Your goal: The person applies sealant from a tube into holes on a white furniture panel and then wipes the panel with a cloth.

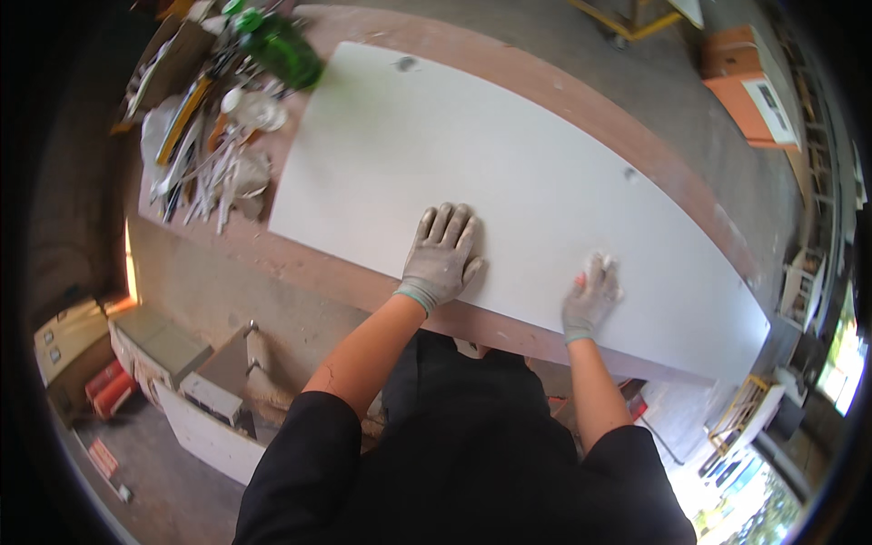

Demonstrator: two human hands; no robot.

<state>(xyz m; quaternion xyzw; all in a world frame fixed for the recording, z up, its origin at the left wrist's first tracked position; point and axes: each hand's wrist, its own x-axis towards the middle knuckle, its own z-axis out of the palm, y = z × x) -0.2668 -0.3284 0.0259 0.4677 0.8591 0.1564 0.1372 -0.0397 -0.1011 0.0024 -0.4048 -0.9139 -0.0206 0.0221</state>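
Note:
A long white panel [509, 173] lies flat across a reddish-brown workbench [300, 250], with a round grey mark near its far left corner and another along its far edge. My left hand [438, 254], in a grey-coated glove with a green cuff, rests palm down on the panel near its front edge, fingers stretched out. Farther right, my gloved right hand [590, 300] is pressed to the same surface. Its fingers are bent over a small white wad [610, 265], perhaps cloth or paper. A reddish spot shows at its thumb side.
A green bottle [280, 50] stands at the bench's far left, among white strips [213, 177], tools and a clear plastic bottle [254, 109]. Beyond the bench are an orange-brown box [734, 82] and a yellow wheeled frame [627, 29]. Cabinet-like boxes [163, 341] stand at lower left.

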